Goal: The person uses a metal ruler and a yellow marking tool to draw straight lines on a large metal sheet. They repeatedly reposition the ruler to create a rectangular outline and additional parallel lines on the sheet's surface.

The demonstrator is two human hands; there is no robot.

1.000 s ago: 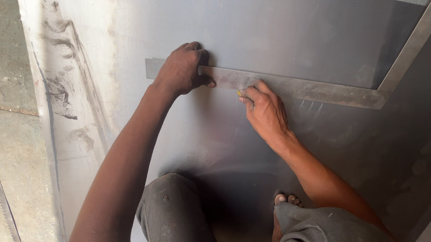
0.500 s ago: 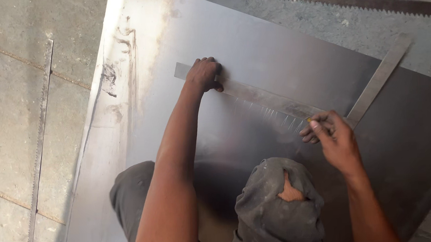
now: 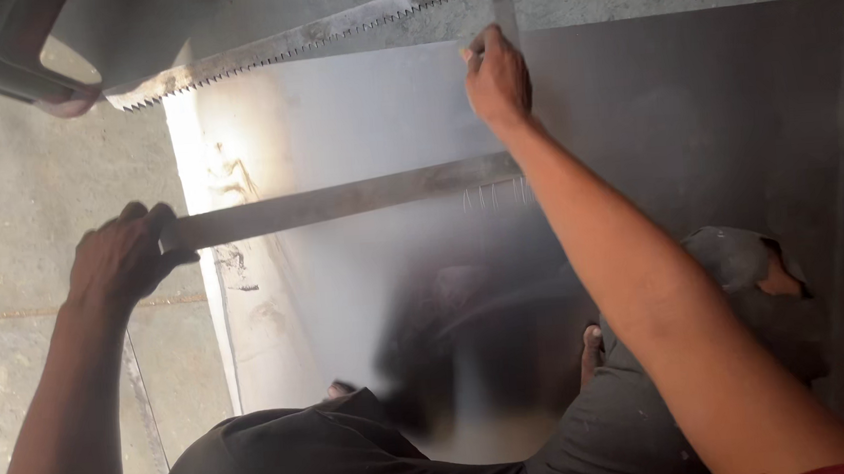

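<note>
Hands spread apart along the steel square on the sheet metal.
Since a second ago, the left hand (image 3: pixel 121 260) has slid to grip the steel square (image 3: pixel 342 201) at mid-left; the right hand (image 3: pixel 496 78) now pinches its upright arm, top centre, on the metal sheet (image 3: pixel 688 123).

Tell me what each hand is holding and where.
Left hand grips the long arm's end of the steel square; right hand holds its short arm near the tip.

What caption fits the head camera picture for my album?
Left hand and right hand hold a metal square on a steel sheet, a saw beyond.
</note>
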